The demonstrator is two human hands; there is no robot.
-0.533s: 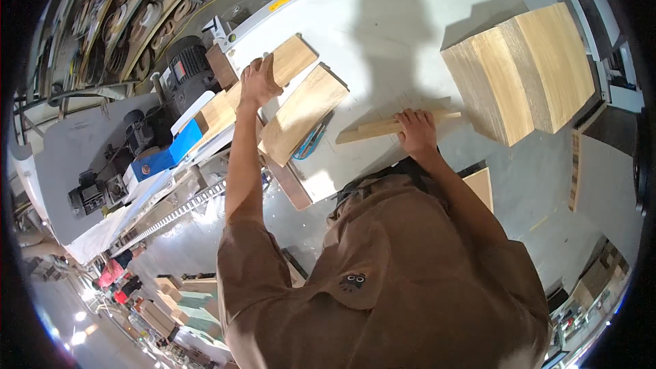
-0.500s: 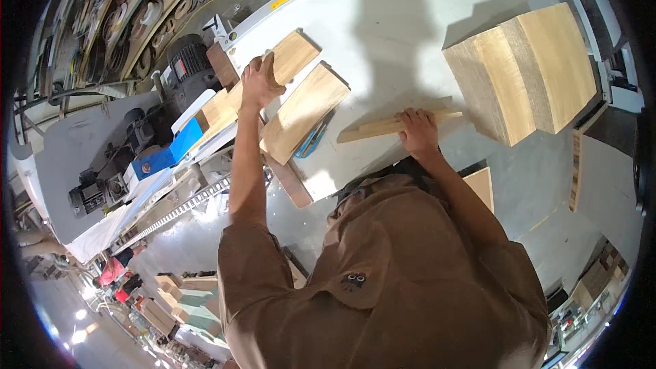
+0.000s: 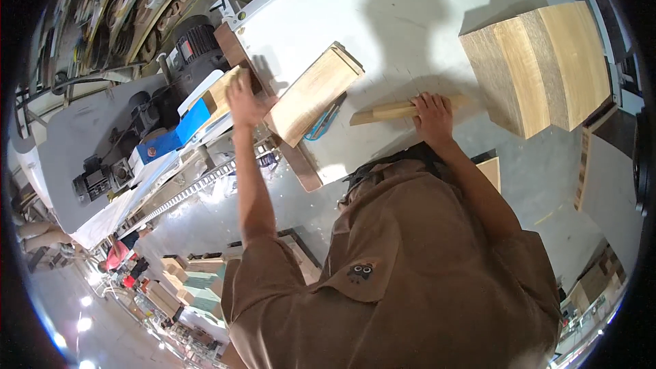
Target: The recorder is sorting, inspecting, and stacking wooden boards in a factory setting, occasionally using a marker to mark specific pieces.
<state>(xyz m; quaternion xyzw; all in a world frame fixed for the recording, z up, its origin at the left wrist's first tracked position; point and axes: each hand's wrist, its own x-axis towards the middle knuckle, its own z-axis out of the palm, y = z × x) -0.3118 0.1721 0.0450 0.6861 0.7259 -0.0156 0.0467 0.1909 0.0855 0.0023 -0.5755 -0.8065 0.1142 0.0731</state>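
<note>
With its forearm pointing forward, the left hand (image 3: 244,100) spreads open, thumb out, at a pale board (image 3: 219,90) extending leftward. From an inward-slanting forearm, the right hand (image 3: 433,117) grips narrow wooden strips (image 3: 383,113) jutting to its left.

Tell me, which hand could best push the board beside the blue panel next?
Probably the left hand: it's at that wooden board's end; the right hand is farther away, on wooden strips.
</note>
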